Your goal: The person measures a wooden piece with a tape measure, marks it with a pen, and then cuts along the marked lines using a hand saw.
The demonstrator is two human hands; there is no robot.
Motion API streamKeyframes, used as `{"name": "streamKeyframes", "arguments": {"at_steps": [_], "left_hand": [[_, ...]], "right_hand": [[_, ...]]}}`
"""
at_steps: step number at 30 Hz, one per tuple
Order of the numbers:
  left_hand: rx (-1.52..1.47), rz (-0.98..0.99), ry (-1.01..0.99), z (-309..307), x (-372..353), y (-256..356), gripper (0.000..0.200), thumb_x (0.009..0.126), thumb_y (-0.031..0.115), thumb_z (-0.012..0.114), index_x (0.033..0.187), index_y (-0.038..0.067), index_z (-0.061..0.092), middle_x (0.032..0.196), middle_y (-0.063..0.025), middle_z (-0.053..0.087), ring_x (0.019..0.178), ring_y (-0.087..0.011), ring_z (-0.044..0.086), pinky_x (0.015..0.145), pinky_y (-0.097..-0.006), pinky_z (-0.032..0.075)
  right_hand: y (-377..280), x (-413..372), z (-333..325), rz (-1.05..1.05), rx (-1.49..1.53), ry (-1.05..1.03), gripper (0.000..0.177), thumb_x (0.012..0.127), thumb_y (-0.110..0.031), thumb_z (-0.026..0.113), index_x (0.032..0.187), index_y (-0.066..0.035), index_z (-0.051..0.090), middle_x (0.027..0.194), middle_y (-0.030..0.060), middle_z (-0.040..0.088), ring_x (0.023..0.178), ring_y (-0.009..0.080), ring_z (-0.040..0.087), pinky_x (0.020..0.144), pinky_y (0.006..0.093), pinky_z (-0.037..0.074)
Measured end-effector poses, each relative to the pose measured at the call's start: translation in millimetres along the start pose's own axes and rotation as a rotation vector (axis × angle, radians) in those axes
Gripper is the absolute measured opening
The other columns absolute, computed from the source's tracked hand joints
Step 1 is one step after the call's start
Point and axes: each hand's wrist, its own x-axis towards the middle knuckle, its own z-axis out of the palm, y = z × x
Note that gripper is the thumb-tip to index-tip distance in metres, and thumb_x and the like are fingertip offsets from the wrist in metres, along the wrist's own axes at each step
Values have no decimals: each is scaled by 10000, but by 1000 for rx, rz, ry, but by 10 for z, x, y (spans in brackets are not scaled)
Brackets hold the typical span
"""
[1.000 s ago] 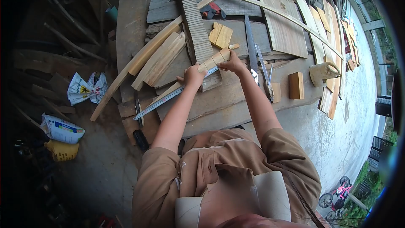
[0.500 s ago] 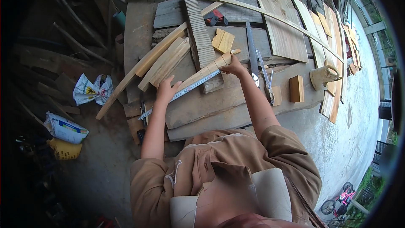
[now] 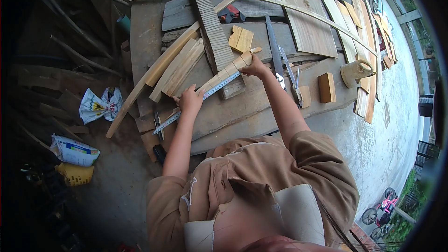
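A pale wooden strip (image 3: pixel 226 73) with dark lines across it lies slantwise on the plank bench. Along its near edge runs the tape measure's white blade (image 3: pixel 167 122), stretching down left past my left hand. My left hand (image 3: pixel 190 100) is closed over the strip and blade at the lower end, covering part of both. My right hand (image 3: pixel 254 66) pinches the upper end of strip and blade together. Just beyond the strip sit a yellowish wood block (image 3: pixel 241 39) and a long ridged wooden piece (image 3: pixel 215 30).
A handsaw (image 3: pixel 274 49) and a metal square-like tool (image 3: pixel 290 72) lie right of my right hand. Farther right stand a wood block (image 3: pixel 326 87) and a pale mug-like container (image 3: pixel 352 73). Curved timber lengths (image 3: pixel 175 67) lie left; sacks (image 3: pixel 74 150) rest on the floor.
My left hand has shifted right along the strip and now lies across the blade, its fingers closer in. My right hand keeps its hold. The whole view has moved slightly.
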Motion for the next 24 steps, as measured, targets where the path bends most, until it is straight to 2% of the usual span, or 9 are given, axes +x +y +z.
{"name": "streamKeyframes", "arguments": {"at_steps": [5,8,10,11,13,17,19,23,24], "left_hand": [[-17,132,24,253,274,313,560,753,449,551,1176,88,481,1124,-153,528,1091,-306,466,961,-609,136],[38,79,-4,294,370,528,580,733,456,572,1171,87,481,1142,-143,517,1092,-301,464,966,-598,148],[58,-4,-128,268,385,629,587,713,465,588,1151,85,495,1119,-131,537,1082,-286,476,967,-603,135],[58,-6,-127,270,389,652,587,713,465,588,1151,85,495,1119,-131,537,1082,-286,476,967,-603,135],[82,-17,-165,291,398,664,534,695,470,604,1066,91,546,1020,-114,588,995,-277,536,973,-542,217],[-87,-64,-254,336,470,570,530,681,481,614,1033,87,577,985,-125,603,969,-266,552,952,-500,269],[-81,33,-86,429,485,500,449,664,481,633,903,101,643,845,-126,634,816,-271,605,699,-352,460],[-188,85,-141,465,565,386,444,684,478,616,892,87,642,825,-140,629,793,-295,600,695,-361,454],[-191,145,-173,426,585,373,458,699,472,602,914,69,634,867,-155,621,825,-303,593,712,-369,457]], "right_hand": [[-37,-45,19,7,-17,26,826,623,-89,744,1246,40,218,805,125,590,613,163,596,485,256,484],[-94,-112,4,-4,-3,7,856,619,-98,748,1259,47,198,802,128,592,617,163,597,489,257,484],[-98,-129,1,-1,-2,10,869,616,-102,750,1263,50,191,802,130,592,620,162,598,493,260,485],[-108,-124,6,-1,2,11,881,613,-106,753,1267,54,184,801,132,593,624,162,598,496,262,485],[-100,-108,6,3,-5,17,882,610,-107,755,1267,54,190,805,133,592,626,162,599,497,262,486],[-110,-136,15,1,-14,43,873,603,-106,759,1263,55,210,806,131,589,621,161,594,494,257,485],[-99,-146,27,2,-13,52,871,602,-108,760,1262,54,216,804,129,587,620,158,590,495,257,485],[-108,-159,34,-8,13,65,857,601,-117,767,1262,29,243,806,111,584,634,139,581,487,239,468],[-100,-162,28,-8,12,64,857,601,-117,767,1262,29,243,806,111,584,634,139,581,487,239,468]]}}
